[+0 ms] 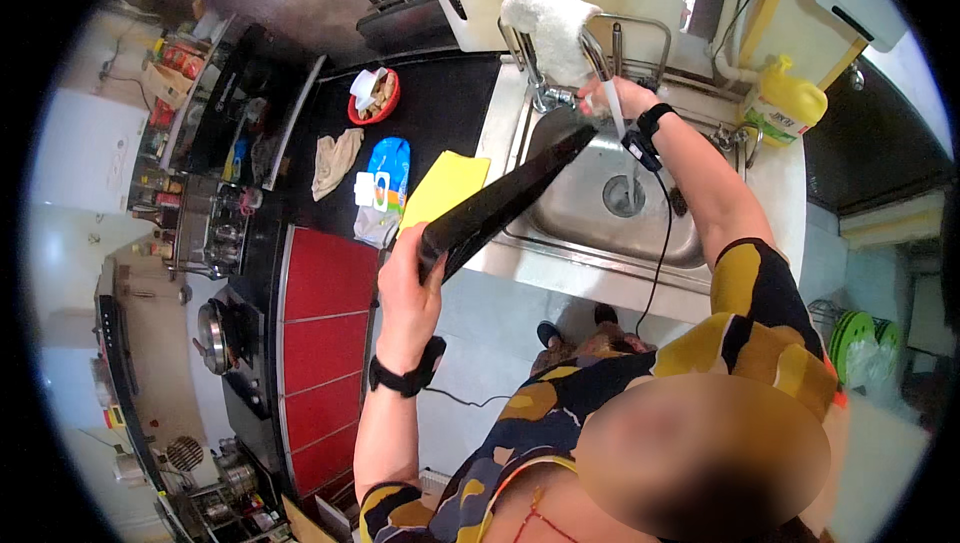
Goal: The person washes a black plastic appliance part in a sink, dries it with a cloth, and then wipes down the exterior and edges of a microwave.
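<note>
My left hand (409, 284) grips the near end of a long, dark panel or tray (506, 194). The panel is tilted, and its far end reaches over the stainless steel sink (559, 232). My right hand (626, 98) is up by the faucet (595, 48), close to the panel's far end. Its fingers are blurred and partly behind the running water (613, 102), so whether they hold anything is unclear. Water also shows at the round drain (624, 196). Each wrist wears a black strap with a small device and a cable.
A white towel (551, 22) hangs over the rack behind the faucet. Right of the sink stands a yellow jug (784, 104). On the black counter at left lie a yellow cloth (446, 187), a wipes pack (388, 168), a beige cloth (336, 160) and a red basket (386, 109).
</note>
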`<state>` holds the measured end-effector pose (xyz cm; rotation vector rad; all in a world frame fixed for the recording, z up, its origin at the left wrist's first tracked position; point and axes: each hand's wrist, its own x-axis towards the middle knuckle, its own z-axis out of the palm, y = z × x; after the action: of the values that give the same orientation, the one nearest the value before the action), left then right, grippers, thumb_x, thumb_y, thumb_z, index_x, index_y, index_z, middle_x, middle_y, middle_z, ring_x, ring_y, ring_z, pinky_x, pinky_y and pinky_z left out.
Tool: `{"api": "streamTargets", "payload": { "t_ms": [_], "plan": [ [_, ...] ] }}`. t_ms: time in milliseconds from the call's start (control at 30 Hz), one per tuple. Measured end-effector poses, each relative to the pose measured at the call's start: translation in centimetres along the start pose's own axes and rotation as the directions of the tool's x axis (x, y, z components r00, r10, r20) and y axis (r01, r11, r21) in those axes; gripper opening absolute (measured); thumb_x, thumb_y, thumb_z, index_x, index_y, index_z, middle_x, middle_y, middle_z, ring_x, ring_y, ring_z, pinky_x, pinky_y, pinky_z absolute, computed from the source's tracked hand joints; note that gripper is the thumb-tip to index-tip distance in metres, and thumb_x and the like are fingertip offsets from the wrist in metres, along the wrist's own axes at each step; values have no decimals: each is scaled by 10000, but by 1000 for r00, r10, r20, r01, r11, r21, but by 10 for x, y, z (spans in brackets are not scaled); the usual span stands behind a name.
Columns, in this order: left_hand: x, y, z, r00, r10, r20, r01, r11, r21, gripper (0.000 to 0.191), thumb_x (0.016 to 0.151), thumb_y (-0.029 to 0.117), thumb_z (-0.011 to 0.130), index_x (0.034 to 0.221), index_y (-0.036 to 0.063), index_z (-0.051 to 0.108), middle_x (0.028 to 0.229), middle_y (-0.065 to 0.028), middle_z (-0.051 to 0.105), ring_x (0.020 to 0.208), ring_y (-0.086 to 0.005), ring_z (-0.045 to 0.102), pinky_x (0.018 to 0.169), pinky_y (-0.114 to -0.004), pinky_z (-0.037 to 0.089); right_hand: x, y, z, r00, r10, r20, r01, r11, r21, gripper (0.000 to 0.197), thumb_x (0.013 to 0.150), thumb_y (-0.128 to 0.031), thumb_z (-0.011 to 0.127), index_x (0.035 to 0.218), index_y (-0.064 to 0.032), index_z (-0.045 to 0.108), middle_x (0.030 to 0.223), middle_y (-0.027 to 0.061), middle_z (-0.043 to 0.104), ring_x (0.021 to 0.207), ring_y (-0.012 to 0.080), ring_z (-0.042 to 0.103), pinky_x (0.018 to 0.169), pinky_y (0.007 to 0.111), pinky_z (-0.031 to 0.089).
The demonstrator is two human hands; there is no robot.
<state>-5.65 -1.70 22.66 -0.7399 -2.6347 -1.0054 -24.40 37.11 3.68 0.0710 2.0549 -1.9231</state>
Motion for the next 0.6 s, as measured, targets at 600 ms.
{"api": "streamTargets", "payload": {
  "t_ms": [600],
  "plan": [
    [-22,9,-17,985,-28,168,28,1000,3,424,779,-124,613,1171,22,548,1046,-138,626,974,-242,626,832,-314,486,-75,-13,-35,944,244,222,-235,970,-64,704,750,91,491,1424,-77,375,1422,102,438,1128,181,556,765,287,485]
  ]
}}
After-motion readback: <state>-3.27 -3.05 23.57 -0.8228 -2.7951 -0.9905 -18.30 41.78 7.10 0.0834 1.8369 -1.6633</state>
